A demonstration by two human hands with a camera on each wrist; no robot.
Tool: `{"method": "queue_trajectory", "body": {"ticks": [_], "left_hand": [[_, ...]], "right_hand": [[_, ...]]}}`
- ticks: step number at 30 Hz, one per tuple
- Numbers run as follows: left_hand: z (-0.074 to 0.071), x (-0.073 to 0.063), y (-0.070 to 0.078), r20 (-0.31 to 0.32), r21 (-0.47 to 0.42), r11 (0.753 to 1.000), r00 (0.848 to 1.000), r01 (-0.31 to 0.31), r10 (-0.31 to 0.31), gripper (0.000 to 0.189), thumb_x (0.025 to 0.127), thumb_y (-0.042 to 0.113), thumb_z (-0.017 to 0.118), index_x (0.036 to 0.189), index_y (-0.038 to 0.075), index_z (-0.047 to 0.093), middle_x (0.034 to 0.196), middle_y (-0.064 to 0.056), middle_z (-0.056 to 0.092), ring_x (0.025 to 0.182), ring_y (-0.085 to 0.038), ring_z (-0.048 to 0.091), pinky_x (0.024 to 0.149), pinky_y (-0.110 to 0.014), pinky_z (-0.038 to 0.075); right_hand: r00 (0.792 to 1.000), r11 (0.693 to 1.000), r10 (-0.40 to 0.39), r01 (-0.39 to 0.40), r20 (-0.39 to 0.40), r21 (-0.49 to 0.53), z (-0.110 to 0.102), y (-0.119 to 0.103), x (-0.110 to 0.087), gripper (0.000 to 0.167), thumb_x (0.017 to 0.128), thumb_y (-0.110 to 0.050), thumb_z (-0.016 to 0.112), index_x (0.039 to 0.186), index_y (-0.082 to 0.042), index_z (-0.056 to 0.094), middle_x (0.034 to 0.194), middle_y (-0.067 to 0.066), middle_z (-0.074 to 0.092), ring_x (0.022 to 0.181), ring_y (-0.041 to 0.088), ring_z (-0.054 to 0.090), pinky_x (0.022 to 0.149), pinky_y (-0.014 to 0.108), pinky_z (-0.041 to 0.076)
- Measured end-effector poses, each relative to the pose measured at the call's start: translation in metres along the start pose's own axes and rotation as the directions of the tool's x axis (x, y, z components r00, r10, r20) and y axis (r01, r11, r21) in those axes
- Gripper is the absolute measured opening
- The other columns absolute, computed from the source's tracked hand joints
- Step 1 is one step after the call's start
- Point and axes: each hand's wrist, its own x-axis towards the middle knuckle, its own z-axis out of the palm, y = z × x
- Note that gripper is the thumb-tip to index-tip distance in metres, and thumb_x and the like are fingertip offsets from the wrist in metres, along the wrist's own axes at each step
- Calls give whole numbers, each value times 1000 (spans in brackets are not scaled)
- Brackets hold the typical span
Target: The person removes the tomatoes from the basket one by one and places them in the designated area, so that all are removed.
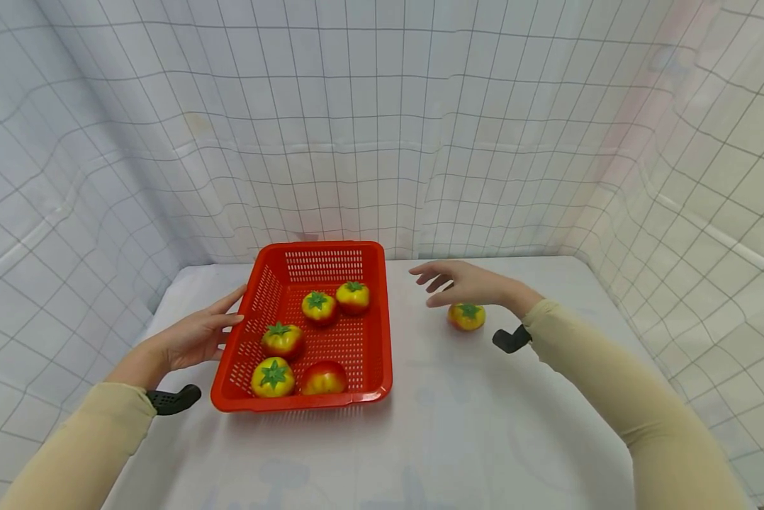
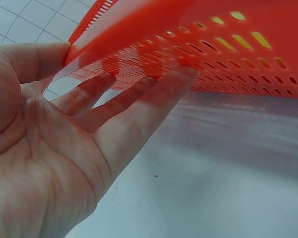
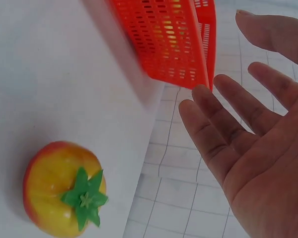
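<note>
A gridded curtain (image 1: 356, 106) hung behind the red basket (image 1: 377, 333) of 5 fruits (image 1: 283, 343); the right hand (image 1: 465, 282), empty and relaxed, partly hid 1 loose fruit (image 1: 469, 319). The left hand's (image 1: 193, 338) extended fingers touched the basket's side.

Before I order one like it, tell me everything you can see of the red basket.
The basket is glossy bright red and looks plastic: rectangular with rounded corners, a smooth rim, slotted walls and a perforated floor. It sits open side up on the white table, holding five red-and-yellow fruits, four showing green leafy tops. The left hand touches its left side, thumb at the rim and fingers against the slotted wall.
</note>
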Motion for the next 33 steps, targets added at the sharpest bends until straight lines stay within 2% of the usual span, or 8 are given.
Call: {"method": "queue_trajectory", "body": {"ticks": [6, 10, 13, 18, 25, 27, 33], "left_hand": [[1, 0, 0, -1, 3, 1000, 1000, 0, 0, 72, 112, 27, 40, 163, 38, -9, 168, -22, 5, 124, -29, 57, 96, -53, 53], [1, 0, 0, -3, -1, 1000, 1000, 1, -1, 72, 112, 27, 40, 163, 39, -9, 168, -21, 4, 124, -29, 56, 96, -53, 54], [1, 1, 0, -7, -4, 1000, 1000, 3, -3, 72, 112, 27, 41, 163, 39, -9, 168, -21, 5, 124, -29, 57, 96, -53, 53], [0, 1, 0, -10, -1, 1000, 1000, 2, -2, 72, 112, 27, 41, 163, 39, -9, 168, -21, 6, 123, -28, 57, 96, -54, 53], [1, 1, -1, -9, -11, 1000, 1000, 1, -1, 71, 112, 26, 40, 163, 39, -8, 168, -21, 6, 122, -27, 58, 96, -52, 54], [1, 1, -1, -9, -13, 1000, 1000, 1, -1, 71, 112, 26, 40, 163, 39, -8, 168, -21, 6, 122, -27, 58, 96, -52, 54], [1, 0, -1, -17, 0, 1000, 1000, 0, 0, 72, 112, 27, 41, 163, 39, -9, 168, -22, 6, 122, -28, 58, 96, -54, 53]], "right_hand": [[996, 998, -56, 55, 72, 9, 13, -19, 15, 59, 95, -27, 74, 149, -25, 52, 137, -4, 57, 124, 19, 57, 102, 35, 50], [990, 997, -83, 83, 110, 9, 24, -28, 24, 61, 94, -26, 73, 150, -19, 51, 141, 1, 56, 126, 21, 55, 101, 34, 51], [986, 995, -101, 102, 132, 3, 32, -34, 31, 60, 94, -25, 74, 149, -19, 53, 144, 5, 55, 128, 24, 54, 101, 33, 51], [980, 990, -131, 137, 151, -26, 43, -42, 40, 60, 93, -25, 74, 149, -25, 52, 142, -3, 55, 130, 29, 54, 103, 34, 50], [981, 980, -124, 145, 148, -139, 55, -53, 47, 59, 93, -31, 73, 149, -25, 54, 143, -9, 56, 125, 9, 53, 102, 34, 49], [981, 976, -122, 145, 148, -159, 57, -56, 48, 59, 92, -32, 73, 148, -26, 55, 143, -11, 56, 127, 7, 51, 101, 34, 48], [964, 975, -154, 184, 219, -126, 68, -66, 53, 57, 93, -28, 74, 147, -29, 55, 138, -16, 55, 130, 17, 51, 104, 34, 47]]}}
